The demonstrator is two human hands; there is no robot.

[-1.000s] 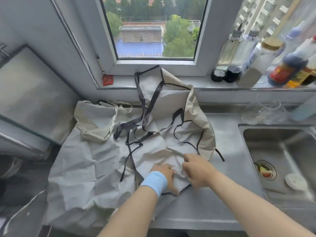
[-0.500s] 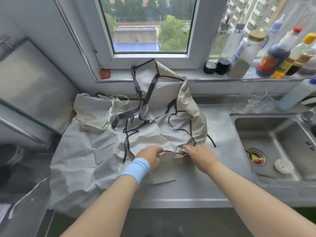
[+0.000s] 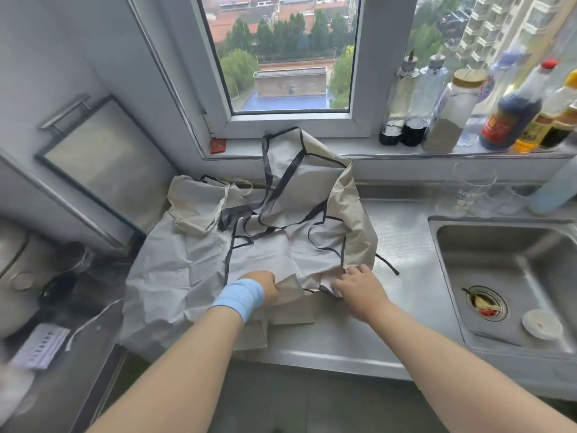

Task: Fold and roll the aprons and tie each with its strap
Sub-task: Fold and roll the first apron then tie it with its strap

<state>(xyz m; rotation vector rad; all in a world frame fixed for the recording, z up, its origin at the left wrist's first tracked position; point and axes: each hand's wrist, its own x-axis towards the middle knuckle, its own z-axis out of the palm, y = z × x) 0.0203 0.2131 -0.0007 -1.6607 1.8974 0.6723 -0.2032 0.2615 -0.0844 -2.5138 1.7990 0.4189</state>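
Note:
A crumpled pale grey-beige apron with dark trim and thin dark straps lies spread over the steel counter, its upper part propped against the window sill. My left hand, with a blue wristband, grips a fold at the apron's near edge. My right hand pinches the trimmed edge just to the right of it. A loose strap end trails on the counter beside my right hand.
A steel sink with food scraps in the drain sits at the right. Sauce bottles and jars line the window sill. Clear glasses stand behind the sink. A cooker and papers sit low at the left.
My hands have moved apart along the apron's near edge, with a flap of the fabric now folded between them. The view has tilted up, showing more of the window.

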